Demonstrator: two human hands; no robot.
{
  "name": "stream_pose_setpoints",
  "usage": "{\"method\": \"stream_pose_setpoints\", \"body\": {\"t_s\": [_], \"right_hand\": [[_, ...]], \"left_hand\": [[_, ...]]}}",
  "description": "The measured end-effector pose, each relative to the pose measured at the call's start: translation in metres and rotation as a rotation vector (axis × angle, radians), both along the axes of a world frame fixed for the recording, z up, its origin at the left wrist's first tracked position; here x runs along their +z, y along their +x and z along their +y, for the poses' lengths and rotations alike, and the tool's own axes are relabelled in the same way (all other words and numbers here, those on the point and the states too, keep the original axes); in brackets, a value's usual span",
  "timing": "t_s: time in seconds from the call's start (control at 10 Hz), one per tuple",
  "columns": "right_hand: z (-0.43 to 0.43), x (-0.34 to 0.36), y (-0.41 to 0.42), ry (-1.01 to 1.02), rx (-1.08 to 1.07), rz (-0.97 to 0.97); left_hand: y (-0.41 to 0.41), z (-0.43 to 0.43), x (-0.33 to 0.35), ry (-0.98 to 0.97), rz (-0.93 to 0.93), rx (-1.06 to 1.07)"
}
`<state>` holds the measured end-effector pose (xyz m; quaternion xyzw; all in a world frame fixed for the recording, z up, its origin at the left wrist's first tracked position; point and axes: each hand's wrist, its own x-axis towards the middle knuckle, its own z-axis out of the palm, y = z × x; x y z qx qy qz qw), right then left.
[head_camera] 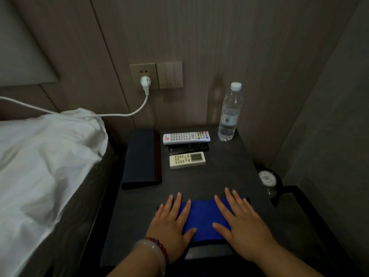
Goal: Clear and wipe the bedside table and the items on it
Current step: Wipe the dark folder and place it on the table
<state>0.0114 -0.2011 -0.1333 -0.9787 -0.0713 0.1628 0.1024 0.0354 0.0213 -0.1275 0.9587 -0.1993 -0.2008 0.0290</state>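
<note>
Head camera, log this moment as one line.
left hand flat on folded blue cloth | right hand flat on cloth | dark bedside table uncleared

Hotel-like bedroom, bed [40, 156], bedside table [219, 176], remotes [186, 149]

Dark grey stone-look bedside table [229, 176] has a folded blue cloth [203, 218] flat at its front edge. Back row: white remote [186, 137], black remote [188, 148], beige AC remote [187, 160], side by side. Dark navy folder [140, 158] on the left, clear plastic water bottle [229, 114] upright in the back right corner.
</note>
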Motion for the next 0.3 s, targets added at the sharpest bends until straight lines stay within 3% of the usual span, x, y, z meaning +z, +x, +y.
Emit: {"method": "stream_pose_setpoints", "body": {"t_s": [0.1, 0.2, 0.3], "right_hand": [[0.009, 0.013, 0.010, 0.063, -0.077, -0.067], [0.019, 0.024, 0.032, 0.151, -0.093, -0.226], [0.035, 0.031, 0.071, 0.238, -0.061, -0.348]], "left_hand": [[0.011, -0.010, 0.015, -0.184, -0.047, 0.098], [0.033, -0.020, 0.027, -0.390, -0.213, 0.133], [0.068, -0.030, 0.039, -0.492, -0.261, 0.171]]}}
